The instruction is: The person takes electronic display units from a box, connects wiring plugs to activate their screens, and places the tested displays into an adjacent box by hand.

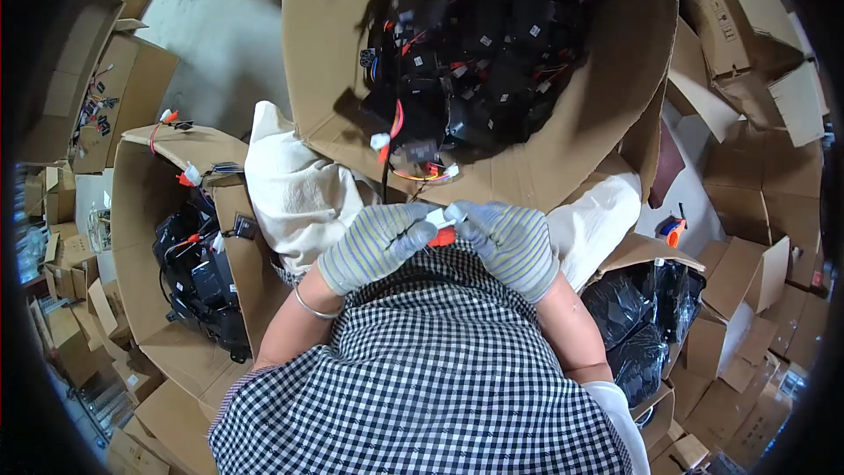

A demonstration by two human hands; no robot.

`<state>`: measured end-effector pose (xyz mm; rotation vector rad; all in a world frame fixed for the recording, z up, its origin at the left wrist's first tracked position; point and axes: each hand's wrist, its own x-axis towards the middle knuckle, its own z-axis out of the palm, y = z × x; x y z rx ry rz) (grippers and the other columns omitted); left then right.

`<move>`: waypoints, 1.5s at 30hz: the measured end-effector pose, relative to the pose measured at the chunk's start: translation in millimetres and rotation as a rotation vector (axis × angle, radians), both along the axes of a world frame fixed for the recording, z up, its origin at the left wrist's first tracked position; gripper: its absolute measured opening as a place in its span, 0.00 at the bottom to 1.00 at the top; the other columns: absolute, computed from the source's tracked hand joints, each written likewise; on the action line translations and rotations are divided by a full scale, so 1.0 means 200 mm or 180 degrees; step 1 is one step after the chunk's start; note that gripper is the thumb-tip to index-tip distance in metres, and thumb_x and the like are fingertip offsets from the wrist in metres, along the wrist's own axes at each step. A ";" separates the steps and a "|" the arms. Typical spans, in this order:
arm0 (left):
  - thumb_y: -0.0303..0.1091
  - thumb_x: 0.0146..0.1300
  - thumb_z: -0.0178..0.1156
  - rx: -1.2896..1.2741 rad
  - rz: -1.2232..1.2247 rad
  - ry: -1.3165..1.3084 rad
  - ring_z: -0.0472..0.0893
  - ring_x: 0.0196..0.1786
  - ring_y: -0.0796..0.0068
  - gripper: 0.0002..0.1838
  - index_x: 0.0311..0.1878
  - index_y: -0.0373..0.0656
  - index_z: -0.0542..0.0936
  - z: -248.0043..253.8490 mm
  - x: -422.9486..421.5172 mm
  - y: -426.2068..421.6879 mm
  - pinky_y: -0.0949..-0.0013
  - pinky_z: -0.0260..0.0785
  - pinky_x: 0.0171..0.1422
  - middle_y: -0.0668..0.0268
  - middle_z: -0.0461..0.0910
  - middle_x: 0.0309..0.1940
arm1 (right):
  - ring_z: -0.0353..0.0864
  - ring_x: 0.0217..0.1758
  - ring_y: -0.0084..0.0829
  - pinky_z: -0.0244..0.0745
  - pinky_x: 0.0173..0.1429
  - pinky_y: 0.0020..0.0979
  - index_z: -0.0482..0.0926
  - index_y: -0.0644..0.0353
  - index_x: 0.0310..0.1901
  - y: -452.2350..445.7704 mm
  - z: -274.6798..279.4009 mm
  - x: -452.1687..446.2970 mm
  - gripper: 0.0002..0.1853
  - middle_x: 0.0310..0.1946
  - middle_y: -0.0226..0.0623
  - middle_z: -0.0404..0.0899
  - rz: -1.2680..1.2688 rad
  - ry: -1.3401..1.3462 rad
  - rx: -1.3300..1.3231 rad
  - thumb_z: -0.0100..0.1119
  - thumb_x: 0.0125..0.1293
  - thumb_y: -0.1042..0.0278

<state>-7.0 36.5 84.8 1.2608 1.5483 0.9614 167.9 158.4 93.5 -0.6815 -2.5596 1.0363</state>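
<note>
We log both grips closed on the white connector (447,216), left hand (378,244) and right hand (510,242) pinching opposite sides, presumably for steadiness; fingers hide any joint. The large carton (327,62) stands just beyond, likely for easy reach.

Before us, a box (321,44); wired parts (492,62) inside. Connector (445,218) between our left hand (374,246) and right hand (512,242). Second box (136,237) to our left, units (211,281) inside; bundles (637,356) in a carton (646,251), right.
</note>
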 end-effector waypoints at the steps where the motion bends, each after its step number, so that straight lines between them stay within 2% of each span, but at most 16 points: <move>1: 0.46 0.67 0.52 0.0111 0.0026 0.0002 0.82 0.39 0.59 0.20 0.47 0.35 0.78 0.02 0.01 -0.02 0.65 0.73 0.45 0.55 0.82 0.36 | 0.81 0.32 0.41 0.74 0.36 0.36 0.81 0.56 0.44 0.00 0.04 0.01 0.14 0.30 0.41 0.81 0.0272 -0.0406 -0.0075 0.54 0.65 0.58; 8: 0.44 0.61 0.58 0.0377 -0.0458 0.0482 0.81 0.35 0.60 0.15 0.39 0.41 0.82 -0.05 0.07 -0.13 0.64 0.72 0.42 0.60 0.82 0.32 | 0.82 0.34 0.38 0.77 0.43 0.32 0.82 0.57 0.41 0.00 -0.01 0.08 0.10 0.32 0.38 0.83 0.1460 -0.1038 -0.0710 0.60 0.58 0.67; 13: 0.43 0.59 0.59 0.0117 -0.1400 0.0077 0.81 0.34 0.61 0.14 0.34 0.42 0.82 -0.01 -0.03 -0.09 0.63 0.72 0.40 0.62 0.82 0.28 | 0.82 0.33 0.36 0.77 0.39 0.32 0.83 0.56 0.37 -0.04 -0.13 0.08 0.08 0.30 0.36 0.83 0.1912 -0.0171 -0.1737 0.60 0.60 0.63; 15: 0.40 0.60 0.58 0.1331 -0.1066 0.0393 0.81 0.36 0.62 0.11 0.36 0.41 0.81 -0.03 -0.12 0.01 0.63 0.72 0.41 0.62 0.81 0.31 | 0.83 0.34 0.33 0.77 0.39 0.31 0.83 0.53 0.40 -0.08 -0.15 0.07 0.09 0.31 0.34 0.83 0.2389 -0.0110 -0.1803 0.61 0.61 0.62; 16: 0.35 0.61 0.57 0.1337 -0.0419 0.1723 0.80 0.39 0.64 0.10 0.40 0.40 0.80 -0.05 -0.17 0.05 0.64 0.72 0.42 0.60 0.81 0.35 | 0.83 0.34 0.33 0.77 0.39 0.30 0.83 0.52 0.40 -0.09 -0.14 0.06 0.09 0.31 0.34 0.83 0.2272 -0.0147 -0.2259 0.60 0.61 0.62; 19: 0.46 0.65 0.51 -0.0042 0.2523 0.1488 0.79 0.45 0.56 0.24 0.58 0.40 0.71 -0.37 -0.43 0.30 0.62 0.69 0.53 0.50 0.79 0.41 | 0.83 0.33 0.33 0.77 0.39 0.30 0.83 0.52 0.41 -0.10 -0.19 0.07 0.08 0.31 0.34 0.83 0.2380 0.0094 -0.1969 0.59 0.62 0.63; 22: 0.49 0.60 0.58 -0.1796 0.1813 0.1737 0.81 0.44 0.59 0.35 0.64 0.37 0.63 -0.74 -0.68 0.43 0.62 0.72 0.50 0.48 0.78 0.47 | 0.81 0.29 0.32 0.76 0.36 0.30 0.82 0.60 0.35 -0.08 -0.17 0.07 0.06 0.25 0.37 0.81 0.2123 0.0345 -0.2334 0.62 0.60 0.68; 25: 0.34 0.54 0.66 -0.1846 0.2130 -0.0732 0.82 0.32 0.67 0.32 0.60 0.31 0.66 -0.62 -0.56 0.51 0.67 0.76 0.35 0.53 0.79 0.42 | 0.83 0.33 0.34 0.78 0.40 0.30 0.82 0.60 0.38 -0.05 -0.18 0.08 0.08 0.29 0.38 0.83 0.2430 -0.0089 -0.1935 0.60 0.62 0.66; 28: 0.32 0.54 0.65 -0.1654 0.1739 -0.1068 0.81 0.33 0.69 0.28 0.57 0.34 0.69 -0.60 -0.57 0.44 0.68 0.77 0.36 0.56 0.79 0.42 | 0.84 0.34 0.32 0.78 0.40 0.29 0.82 0.59 0.42 -0.06 -0.19 0.09 0.09 0.31 0.38 0.83 0.2267 -0.0021 -0.2107 0.60 0.62 0.66; 31: 0.33 0.57 0.59 -0.0392 0.1933 0.1892 0.79 0.47 0.53 0.24 0.57 0.37 0.70 -0.40 -0.41 0.24 0.57 0.71 0.52 0.52 0.78 0.46 | 0.84 0.33 0.30 0.78 0.41 0.29 0.82 0.58 0.44 -0.10 -0.21 0.10 0.12 0.31 0.37 0.83 0.1983 0.0277 -0.2204 0.58 0.63 0.62; 34: 0.32 0.57 0.57 0.0279 0.2365 0.2904 0.74 0.55 0.50 0.27 0.61 0.33 0.66 -0.07 -0.32 -0.01 0.57 0.64 0.60 0.48 0.74 0.52 | 0.84 0.35 0.29 0.77 0.43 0.27 0.82 0.57 0.46 -0.09 -0.18 0.09 0.15 0.32 0.36 0.84 0.1613 -0.0451 -0.2390 0.55 0.65 0.57; 37: 0.36 0.62 0.57 0.0974 0.3922 0.2278 0.76 0.53 0.62 0.29 0.63 0.34 0.62 -0.20 -0.40 -0.33 0.62 0.66 0.60 0.52 0.74 0.52 | 0.80 0.31 0.38 0.73 0.38 0.36 0.78 0.57 0.38 -0.15 -0.22 0.09 0.12 0.27 0.39 0.78 0.1141 -0.0432 -0.1871 0.50 0.67 0.58; 41: 0.33 0.64 0.57 0.1983 0.4846 -0.1041 0.76 0.43 0.76 0.21 0.57 0.34 0.68 0.05 -0.40 -0.59 0.75 0.72 0.46 0.62 0.78 0.43 | 0.71 0.23 0.34 0.69 0.33 0.32 0.78 0.60 0.32 -0.20 -0.25 0.08 0.18 0.22 0.38 0.72 0.0320 -0.0194 -0.2082 0.49 0.69 0.54; 43: 0.34 0.64 0.58 0.2832 0.4211 -0.2914 0.79 0.42 0.70 0.15 0.49 0.33 0.73 -0.06 -0.64 -1.00 0.70 0.74 0.47 0.58 0.80 0.42 | 0.70 0.23 0.31 0.69 0.33 0.29 0.80 0.61 0.33 -0.20 -0.30 0.08 0.17 0.22 0.37 0.73 -0.0013 -0.0044 -0.1969 0.51 0.69 0.55; 44: 0.34 0.64 0.57 0.2999 0.3521 -0.4180 0.80 0.42 0.64 0.13 0.43 0.32 0.76 -0.10 -0.75 -1.21 0.65 0.76 0.48 0.55 0.81 0.41 | 0.64 0.22 0.17 0.62 0.28 0.24 0.79 0.64 0.34 -0.20 -0.28 0.08 0.23 0.18 0.26 0.68 -0.0058 -0.0098 -0.1898 0.52 0.67 0.47; 45: 0.34 0.64 0.56 0.3321 0.3635 -0.3928 0.80 0.41 0.61 0.14 0.44 0.30 0.75 -0.09 -0.80 -1.32 0.61 0.76 0.48 0.53 0.81 0.41 | 0.64 0.22 0.17 0.62 0.28 0.23 0.79 0.63 0.34 -0.20 -0.31 0.10 0.23 0.18 0.25 0.69 -0.0147 0.0008 -0.2087 0.53 0.67 0.46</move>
